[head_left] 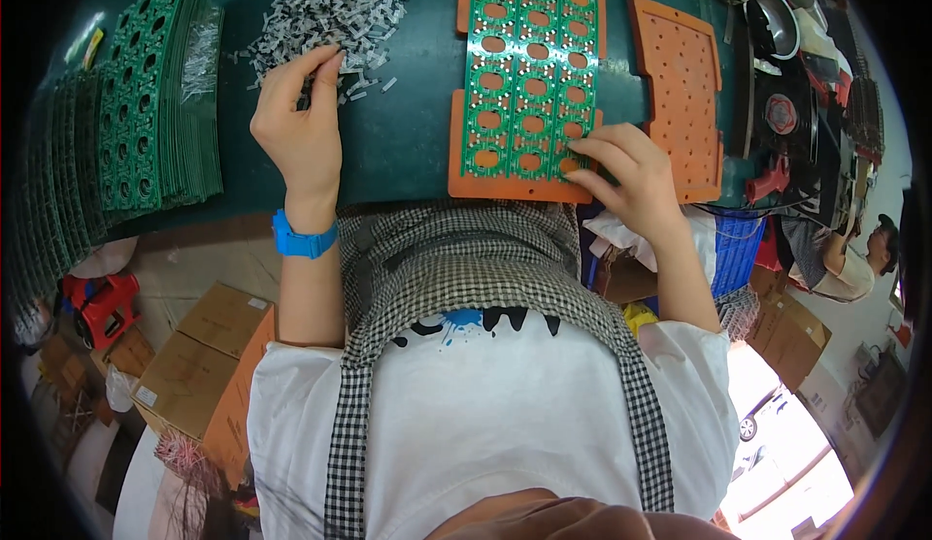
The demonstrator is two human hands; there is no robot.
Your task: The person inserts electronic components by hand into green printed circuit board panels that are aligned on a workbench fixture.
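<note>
My left hand (299,113) is at the near edge of a heap of small clear and dark parts (335,6). Its thumb and forefinger are pinched together at the tips; whatever is between them is too small to make out. A green circuit board panel (532,74) with rows of oval cutouts lies on an orange fixture plate (466,187). My right hand (631,171) rests at the panel's near right corner, with forefinger and thumb touching it and a gap between the two.
Upright stacks of green board panels (146,103) stand at the left of the dark green table (408,152). A second orange plate (684,103) with small holes lies at right, beside a red-handled tool (769,181). Cardboard boxes (199,360) sit below left. Another person (845,259) is far right.
</note>
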